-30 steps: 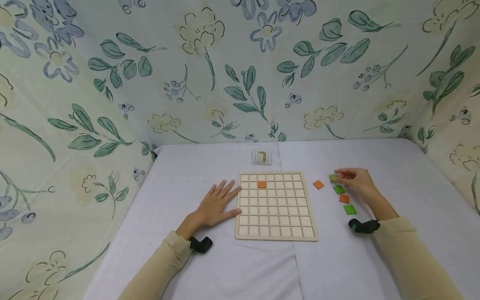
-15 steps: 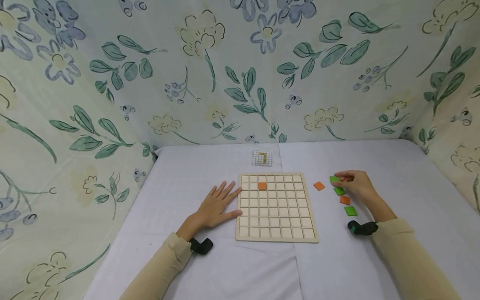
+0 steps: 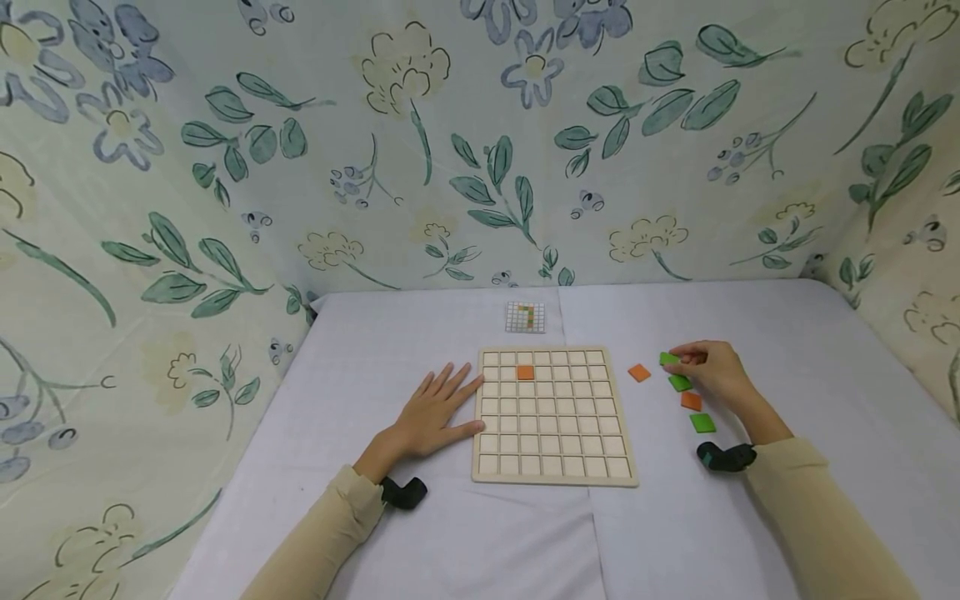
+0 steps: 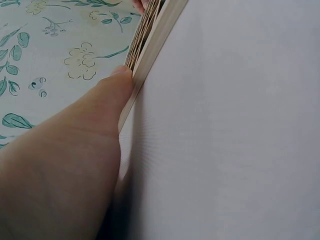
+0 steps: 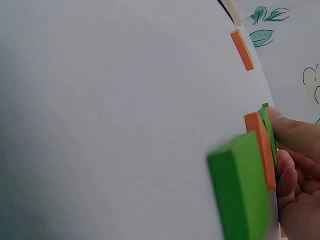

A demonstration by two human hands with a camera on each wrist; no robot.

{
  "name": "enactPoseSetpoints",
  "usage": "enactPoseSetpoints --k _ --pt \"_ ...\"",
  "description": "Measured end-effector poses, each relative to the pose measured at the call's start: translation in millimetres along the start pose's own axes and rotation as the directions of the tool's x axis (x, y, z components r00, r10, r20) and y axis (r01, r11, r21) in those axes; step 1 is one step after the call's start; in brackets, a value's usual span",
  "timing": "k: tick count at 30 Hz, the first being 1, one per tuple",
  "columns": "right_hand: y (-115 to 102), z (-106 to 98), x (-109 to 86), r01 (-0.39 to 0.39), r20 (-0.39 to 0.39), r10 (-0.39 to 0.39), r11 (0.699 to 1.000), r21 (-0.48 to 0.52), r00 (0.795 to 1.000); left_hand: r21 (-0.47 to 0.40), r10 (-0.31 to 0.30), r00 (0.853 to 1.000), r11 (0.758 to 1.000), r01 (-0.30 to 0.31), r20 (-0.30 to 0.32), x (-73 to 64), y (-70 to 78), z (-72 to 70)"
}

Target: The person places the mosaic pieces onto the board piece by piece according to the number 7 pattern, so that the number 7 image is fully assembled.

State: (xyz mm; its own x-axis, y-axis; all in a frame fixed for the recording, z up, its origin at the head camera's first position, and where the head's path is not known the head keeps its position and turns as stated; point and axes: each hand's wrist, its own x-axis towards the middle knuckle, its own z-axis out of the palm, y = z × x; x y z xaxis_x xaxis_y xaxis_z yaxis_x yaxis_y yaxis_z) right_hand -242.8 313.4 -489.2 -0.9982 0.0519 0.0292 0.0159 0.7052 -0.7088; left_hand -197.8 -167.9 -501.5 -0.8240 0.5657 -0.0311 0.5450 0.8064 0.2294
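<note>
A pale wooden grid board (image 3: 553, 483) lies on the white cloth, with one orange tile (image 3: 526, 372) in a square of its second row. My left hand (image 3: 431, 414) rests on the table with fingers spread, its fingertips and thumb at the board's left edge. In the left wrist view the thumb (image 4: 112, 92) presses against that edge. Right of the board, my right hand (image 3: 716, 371) pinches with thumb and forefinger at the farthest green tile (image 3: 667, 358). The fingers hide part of it. Another green tile (image 3: 680, 383) lies just under the hand.
An orange tile (image 3: 692, 402) and a green tile (image 3: 702, 423) continue the column nearer me. A separate orange tile (image 3: 639, 372) lies between column and board. Behind the board sits a small grid card (image 3: 526, 317) with a coloured pattern. A floral cloth (image 3: 480, 208) hangs behind the table.
My right hand's thumb and fingers have come slightly lower and nearer to me at the farthest green tile. The left hand has stayed at the board's edge.
</note>
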Motion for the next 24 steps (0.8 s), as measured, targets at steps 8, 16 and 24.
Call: enactPoseSetpoints --k 8,16,24 --pt "1 -3 1.0 0.006 0.009 -0.006 1.0 0.005 1.0 -0.008 0.002 1.0 1.0 -0.002 -0.009 -0.1 0.7 -0.3" --pt "-5 -9 -2.0 -0.028 0.013 0.028 1.0 -0.001 1.0 -0.005 0.003 1.0 1.0 -0.004 -0.009 -0.3 0.5 -0.9" --pt "-24 -13 -6.0 -0.007 0.003 0.007 1.0 0.016 1.0 -0.007 0.012 1.0 1.0 -0.012 -0.013 -0.2 0.0 -0.7"
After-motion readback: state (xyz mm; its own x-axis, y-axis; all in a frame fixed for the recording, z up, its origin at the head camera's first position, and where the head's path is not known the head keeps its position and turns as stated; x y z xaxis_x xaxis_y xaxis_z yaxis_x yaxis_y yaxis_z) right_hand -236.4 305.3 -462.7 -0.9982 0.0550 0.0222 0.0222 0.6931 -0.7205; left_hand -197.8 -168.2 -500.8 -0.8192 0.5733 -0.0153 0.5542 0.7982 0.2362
